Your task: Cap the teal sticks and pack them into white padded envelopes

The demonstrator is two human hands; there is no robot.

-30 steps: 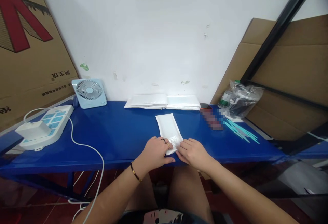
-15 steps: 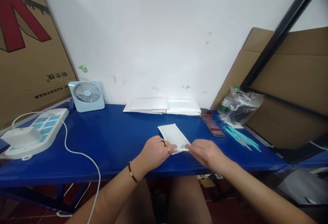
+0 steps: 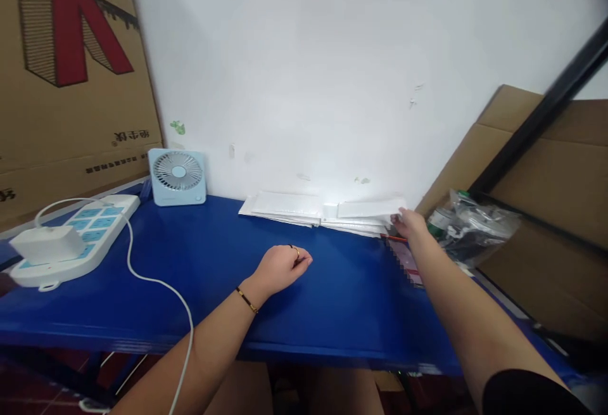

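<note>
My right hand (image 3: pixel 410 223) reaches to the back of the blue table and pinches the right end of a flat white packet (image 3: pixel 373 208). That packet lies on or just over the right-hand stack of white packets (image 3: pixel 354 224), its near end slightly raised. To its left, a second stack of white packets (image 3: pixel 285 203) sits against the wall. My left hand (image 3: pixel 284 267) is closed above the middle of the table, fingers curled, with nothing seen in it. It wears a ring, and a bracelet circles the wrist.
A light blue fan (image 3: pixel 177 177) stands at the back left. A white power strip (image 3: pixel 102 228) with a plugged-in adapter lies at the left, its cable (image 3: pixel 161 288) crossing my left forearm. At the right, a phone (image 3: pixel 403 260) lies near a clear plastic bag (image 3: pixel 484 228).
The white packet that both hands gripped at the table's front is no longer there. My right hand has moved up and right to the stack; my left hand has let go. The view has shifted.
</note>
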